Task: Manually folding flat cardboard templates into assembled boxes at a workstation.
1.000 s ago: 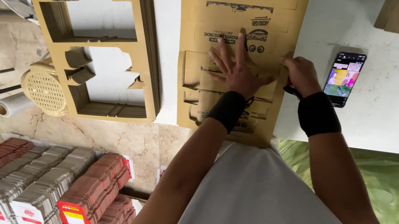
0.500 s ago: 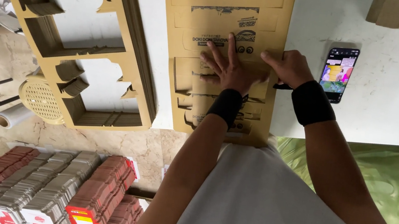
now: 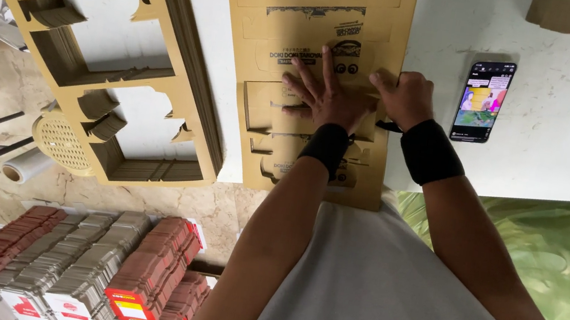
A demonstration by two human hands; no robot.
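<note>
Now left hand (image 3: 326,96) flat, fingers spread, pressing on the printed die-cut cardboard sheet (image 3: 318,18) lying on the white table (image 3: 568,124). Right hand (image 3: 402,95) curled into a loose fist on the sheet's right edge, just beside the left; cannot tell whether it grips anything. Both wrists wear black bands. Phone (image 3: 482,101) with lit screen lies to the right, apart. Stack of punched-out cardboard frames (image 3: 166,56) at left
</note>
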